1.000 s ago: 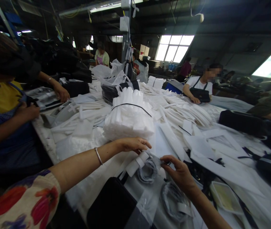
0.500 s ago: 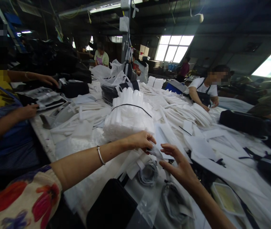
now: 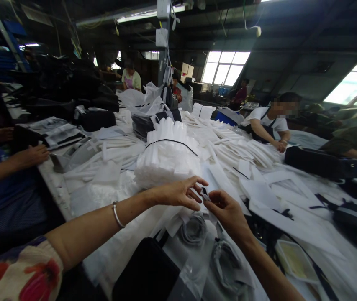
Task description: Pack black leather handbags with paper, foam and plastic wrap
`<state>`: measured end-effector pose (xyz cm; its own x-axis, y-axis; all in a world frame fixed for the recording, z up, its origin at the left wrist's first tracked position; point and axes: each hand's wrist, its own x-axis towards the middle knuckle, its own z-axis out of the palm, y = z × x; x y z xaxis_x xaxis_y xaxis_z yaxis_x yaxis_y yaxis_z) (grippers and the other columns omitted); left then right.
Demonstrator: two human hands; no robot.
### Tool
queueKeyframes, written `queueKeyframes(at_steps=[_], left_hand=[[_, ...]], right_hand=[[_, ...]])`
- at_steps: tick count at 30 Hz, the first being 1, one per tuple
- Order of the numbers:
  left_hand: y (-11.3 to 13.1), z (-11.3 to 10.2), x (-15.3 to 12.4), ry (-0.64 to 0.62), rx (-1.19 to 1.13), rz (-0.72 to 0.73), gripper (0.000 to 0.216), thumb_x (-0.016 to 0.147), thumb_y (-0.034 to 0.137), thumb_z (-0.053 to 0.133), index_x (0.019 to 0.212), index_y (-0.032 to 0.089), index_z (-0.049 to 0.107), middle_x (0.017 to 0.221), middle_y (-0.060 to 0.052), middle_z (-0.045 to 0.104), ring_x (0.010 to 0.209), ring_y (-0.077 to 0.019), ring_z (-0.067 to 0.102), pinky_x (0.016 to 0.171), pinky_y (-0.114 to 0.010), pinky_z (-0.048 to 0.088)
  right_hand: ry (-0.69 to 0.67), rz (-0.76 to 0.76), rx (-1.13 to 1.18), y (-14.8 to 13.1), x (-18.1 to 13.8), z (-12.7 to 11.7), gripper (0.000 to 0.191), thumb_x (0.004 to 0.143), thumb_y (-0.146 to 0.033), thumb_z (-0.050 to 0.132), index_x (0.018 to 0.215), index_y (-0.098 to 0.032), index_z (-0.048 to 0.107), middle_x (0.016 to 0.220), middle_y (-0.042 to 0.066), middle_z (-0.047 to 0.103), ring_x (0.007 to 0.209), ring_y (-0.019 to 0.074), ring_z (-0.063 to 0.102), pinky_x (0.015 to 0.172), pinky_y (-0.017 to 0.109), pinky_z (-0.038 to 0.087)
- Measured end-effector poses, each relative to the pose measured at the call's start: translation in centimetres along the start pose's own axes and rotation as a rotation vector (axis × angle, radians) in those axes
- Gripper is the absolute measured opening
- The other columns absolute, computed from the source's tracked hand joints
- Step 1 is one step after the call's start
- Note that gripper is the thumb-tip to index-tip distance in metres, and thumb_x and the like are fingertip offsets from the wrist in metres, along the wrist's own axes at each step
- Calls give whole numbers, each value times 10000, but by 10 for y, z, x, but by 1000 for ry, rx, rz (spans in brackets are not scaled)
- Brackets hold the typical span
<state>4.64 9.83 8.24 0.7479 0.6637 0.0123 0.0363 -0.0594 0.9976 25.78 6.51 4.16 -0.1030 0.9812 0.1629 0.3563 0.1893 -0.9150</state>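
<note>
My left hand and my right hand meet above the table, fingertips nearly touching. Between them is a small dark-and-white piece. The right hand's thumb and fingers pinch it; the left hand's fingers are spread beside it. Below the hands lie clear plastic bags holding coiled grey cable. A black flat item lies at the near edge. A strapped bundle of white foam pieces stands just beyond my left hand.
White strips and sheets cover the long table. A co-worker's arms work at the left edge; another person sits at the far right side. Black bags lie right, and a shallow tray sits near my right forearm.
Both hands have risen off the bagged cable and come together. The right hand has closed from spread fingers to a pinch on the small piece. The view has tilted slightly.
</note>
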Motion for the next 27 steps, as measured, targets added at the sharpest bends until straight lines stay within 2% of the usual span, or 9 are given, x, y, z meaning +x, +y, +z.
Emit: queueKeyframes(at_steps=[3,6,9,11,14,18,22,27], left_hand=[[-6,7,-2,28,159,67,569,737,80,684,1255,212,489,1039,-44,626,898,-166,650,773,-287,514],[-12,11,0,128,339,103,335,768,43,618,1074,176,587,946,-29,668,859,-158,649,767,-264,497],[-19,10,3,206,420,125,147,792,82,614,916,161,625,832,-3,658,766,-138,619,704,-234,471],[-23,9,3,227,456,161,91,797,97,612,860,160,629,790,9,638,733,-126,589,687,-223,454],[-27,11,1,264,478,232,95,781,68,590,803,158,610,772,16,610,718,-111,564,690,-209,441],[-29,14,-4,260,506,301,160,750,9,538,768,161,586,758,22,586,727,-106,551,719,-204,438],[-29,13,-7,249,574,238,168,724,32,603,837,155,604,785,21,591,715,-113,547,683,-207,430],[-27,14,-9,224,755,167,235,721,235,777,883,161,623,868,-1,595,778,-151,570,717,-240,455]], right_hand=[[26,-60,5,4,-1,3,269,762,-383,729,953,-214,642,818,27,662,740,188,630,659,304,506],[4,-108,18,5,-3,7,334,773,-367,720,1066,-230,635,903,43,664,799,192,627,673,304,518],[-38,-73,67,3,-3,6,368,751,-382,742,1066,-226,634,942,56,672,836,201,632,733,329,533],[-48,10,121,1,-3,4,427,720,-426,770,1065,-216,629,981,69,679,861,211,643,773,346,533],[-127,185,210,-1,-1,-2,517,713,-515,766,1095,-199,618,1047,91,694,920,231,659,819,359,518],[-286,326,320,1,1,-5,480,768,-562,709,1055,-182,643,916,59,722,808,207,662,719,316,493],[-286,344,463,1,0,-3,450,672,-435,831,1005,-188,654,838,13,710,720,162,640,668,272,458],[-201,348,421,-2,0,-1,458,613,-418,856,955,-178,669,731,-21,658,589,107,551,549,235,374]])
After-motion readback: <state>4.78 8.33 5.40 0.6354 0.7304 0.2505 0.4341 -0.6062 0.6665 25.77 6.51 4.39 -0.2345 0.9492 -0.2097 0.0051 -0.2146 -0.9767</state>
